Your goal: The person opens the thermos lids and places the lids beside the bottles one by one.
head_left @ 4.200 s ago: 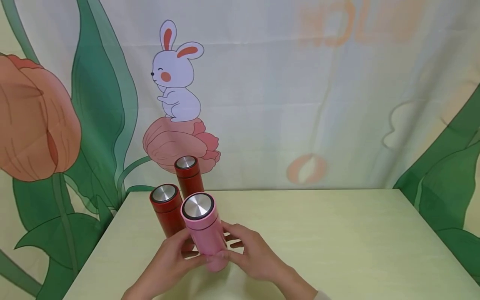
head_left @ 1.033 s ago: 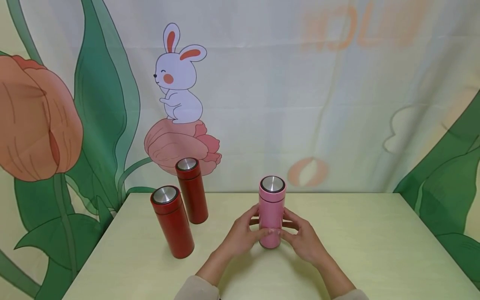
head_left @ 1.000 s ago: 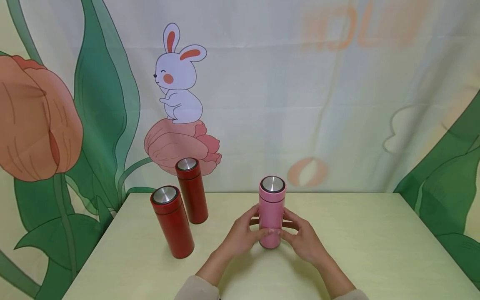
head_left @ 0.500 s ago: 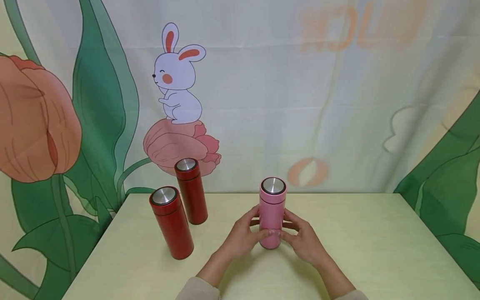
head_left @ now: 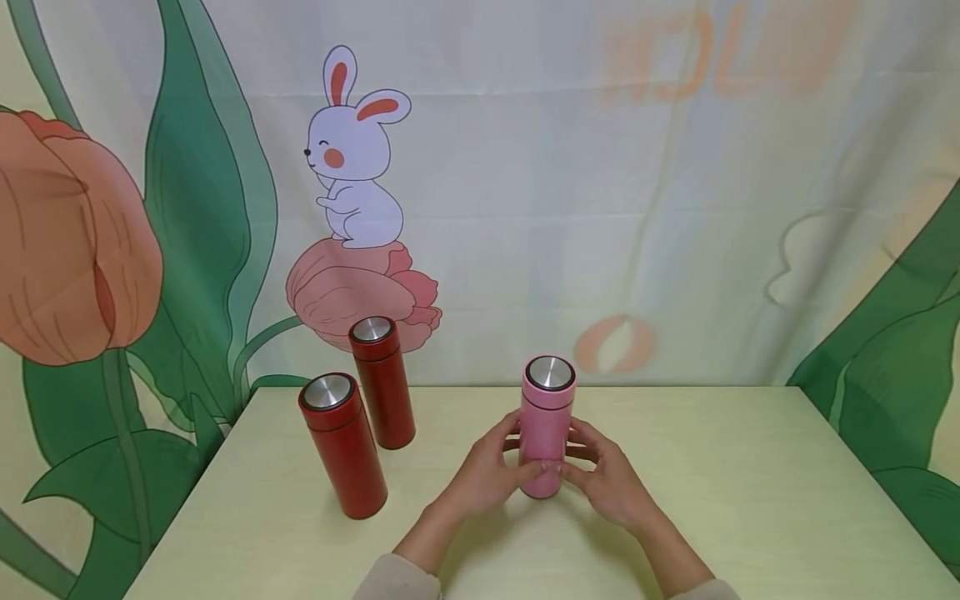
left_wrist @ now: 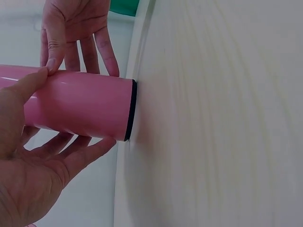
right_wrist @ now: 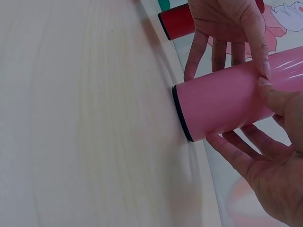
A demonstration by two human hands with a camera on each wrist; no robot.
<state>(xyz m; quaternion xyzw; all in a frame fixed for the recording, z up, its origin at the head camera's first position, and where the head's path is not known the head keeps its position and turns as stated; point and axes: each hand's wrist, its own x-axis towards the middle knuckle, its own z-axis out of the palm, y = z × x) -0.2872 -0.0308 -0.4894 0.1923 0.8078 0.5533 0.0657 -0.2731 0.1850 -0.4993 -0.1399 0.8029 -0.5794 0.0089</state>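
A pink thermos bottle [head_left: 543,429] with a silver lid top stands near the middle of the table, leaning slightly. My left hand [head_left: 483,475] grips it from the left and my right hand [head_left: 607,479] from the right. Both thumbs meet on its near side, while the other fingers reach round its flanks toward the back. In the left wrist view the black base of the pink thermos [left_wrist: 80,104] is right at the tabletop. The right wrist view shows the fingers [right_wrist: 232,153] against the lower wall of the bottle.
Two red thermos bottles stand upright at the left, one nearer [head_left: 348,458] and one farther back [head_left: 386,392]. The pale table [head_left: 750,483] ends at a printed cloth backdrop [head_left: 510,208] with a rabbit and tulips.
Over four seconds, both hands have carried the pink thermos from in front of the red ones rightward and down to the table. In the last second its top has shifted slightly right.
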